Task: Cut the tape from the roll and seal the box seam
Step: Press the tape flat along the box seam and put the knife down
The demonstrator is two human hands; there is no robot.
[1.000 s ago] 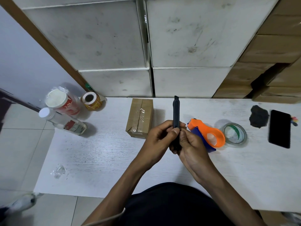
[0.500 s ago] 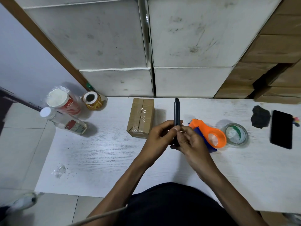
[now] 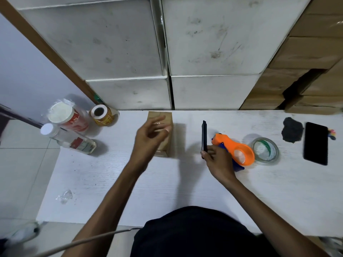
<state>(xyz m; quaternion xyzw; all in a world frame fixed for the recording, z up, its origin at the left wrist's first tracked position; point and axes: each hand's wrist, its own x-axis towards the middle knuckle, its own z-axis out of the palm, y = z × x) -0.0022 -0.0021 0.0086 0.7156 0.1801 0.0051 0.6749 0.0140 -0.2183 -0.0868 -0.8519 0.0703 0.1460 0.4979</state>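
Since the earlier frame, left hand (image 3: 150,138) has let go and now hovers open, blurred, over the cardboard box (image 3: 164,145); right hand (image 3: 216,159) alone grips the black cutter (image 3: 204,135) beside the orange tape dispenser (image 3: 235,151).

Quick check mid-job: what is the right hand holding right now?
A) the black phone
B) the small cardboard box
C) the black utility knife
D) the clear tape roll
C: the right hand grips the lower end of the black utility knife, beside the orange tape dispenser; the left hand is open over the small cardboard box.
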